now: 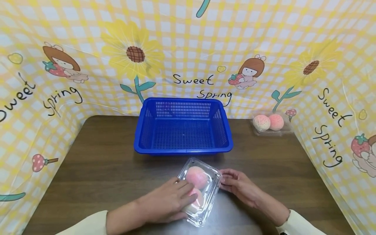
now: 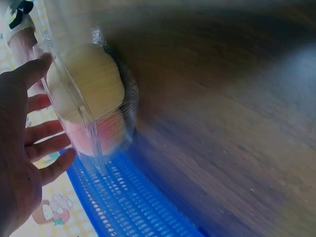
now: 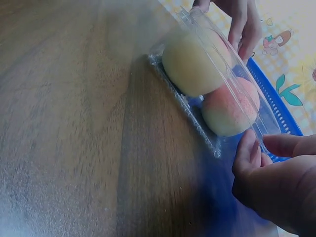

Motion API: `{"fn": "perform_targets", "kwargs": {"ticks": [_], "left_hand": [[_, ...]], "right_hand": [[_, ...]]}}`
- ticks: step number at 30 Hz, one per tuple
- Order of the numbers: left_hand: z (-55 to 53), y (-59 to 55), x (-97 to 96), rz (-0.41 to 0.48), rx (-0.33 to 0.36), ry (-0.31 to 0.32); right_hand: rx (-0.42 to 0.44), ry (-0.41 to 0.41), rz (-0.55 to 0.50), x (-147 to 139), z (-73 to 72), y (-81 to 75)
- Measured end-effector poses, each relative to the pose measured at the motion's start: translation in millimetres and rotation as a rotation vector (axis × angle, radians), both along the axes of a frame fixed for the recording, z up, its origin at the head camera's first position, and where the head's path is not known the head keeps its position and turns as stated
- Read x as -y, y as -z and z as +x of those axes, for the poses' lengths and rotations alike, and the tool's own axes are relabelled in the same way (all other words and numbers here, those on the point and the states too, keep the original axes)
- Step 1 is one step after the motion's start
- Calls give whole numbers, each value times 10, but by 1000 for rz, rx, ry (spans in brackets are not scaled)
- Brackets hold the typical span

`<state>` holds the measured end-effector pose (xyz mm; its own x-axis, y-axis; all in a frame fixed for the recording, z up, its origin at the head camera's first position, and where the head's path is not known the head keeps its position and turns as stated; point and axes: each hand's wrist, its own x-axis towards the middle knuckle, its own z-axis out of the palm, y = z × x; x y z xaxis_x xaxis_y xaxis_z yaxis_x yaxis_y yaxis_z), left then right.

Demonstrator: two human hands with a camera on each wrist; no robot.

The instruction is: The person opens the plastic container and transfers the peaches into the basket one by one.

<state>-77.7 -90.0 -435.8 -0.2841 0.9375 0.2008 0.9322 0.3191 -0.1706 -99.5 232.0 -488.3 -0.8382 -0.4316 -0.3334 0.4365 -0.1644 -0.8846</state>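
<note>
A clear plastic clamshell box (image 1: 209, 205) with two pale pink-and-cream peaches (image 1: 196, 177) lies angled on the table in front of the basket. My left hand (image 1: 168, 200) reaches across its lid from the left. In the left wrist view, the thumb is at the lid's edge and the slightly bent fingers (image 2: 49, 140) are spread along the lid. On the other side, my right hand (image 1: 242, 186) pinches the rim between thumb and fingers, seen closer in the right wrist view beside the pinker peach (image 3: 232, 107).
Just beyond the box stands a blue perforated plastic basket (image 1: 183, 150) with nothing in it. A second clear box (image 1: 268, 133) with two peaches sits at the back right. Checked cloth (image 1: 182, 42) surrounds the brown wooden table (image 1: 97, 163) at the back and sides.
</note>
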Motion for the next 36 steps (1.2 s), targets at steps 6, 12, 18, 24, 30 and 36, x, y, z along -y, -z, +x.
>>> {"fn": "perform_targets", "kwargs": {"ticks": [6, 12, 18, 24, 30, 36], "left_hand": [[57, 19, -82, -1, -16, -43], [120, 63, -143, 32, -22, -148], [197, 115, -228, 70, -68, -242], [219, 136, -286, 80, -125, -282], [215, 162, -304, 105, -168, -289], [243, 163, -313, 125, -130, -299]], "right_hand": [[26, -14, 7, 47, 31, -23], [50, -71, -7, 138, 77, -24], [57, -109, 0, 197, 124, -10], [74, -154, 2, 193, 157, -11], [85, -175, -5, 180, 194, -29], [107, -189, -28, 182, 212, -29]]}}
